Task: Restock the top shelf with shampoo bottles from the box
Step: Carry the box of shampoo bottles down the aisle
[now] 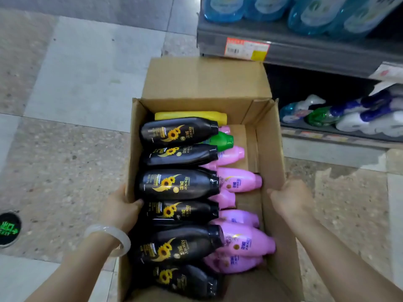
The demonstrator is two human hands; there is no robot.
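An open cardboard box (270, 136) stands on the floor, full of shampoo bottles lying on their sides. Several black bottles with sunflower labels (178, 185) fill its left half. Several pink bottles (242, 179) lie along the right, with one green-capped bottle (224, 140) and a yellow one (192, 116) at the far end. My left hand (122, 209), with a pale bangle on the wrist, grips the box's left wall, thumb inside. My right hand (291, 198) grips the right wall, fingers curled over its rim.
A grey store shelf (305, 51) rises at the upper right, with blue bottles (309, 14) above a red price tag (246, 49). Below it lie white, blue and green refill pouches (349, 116). Speckled floor tiles (65, 83) spread to the left, with a round green floor marker (8, 227).
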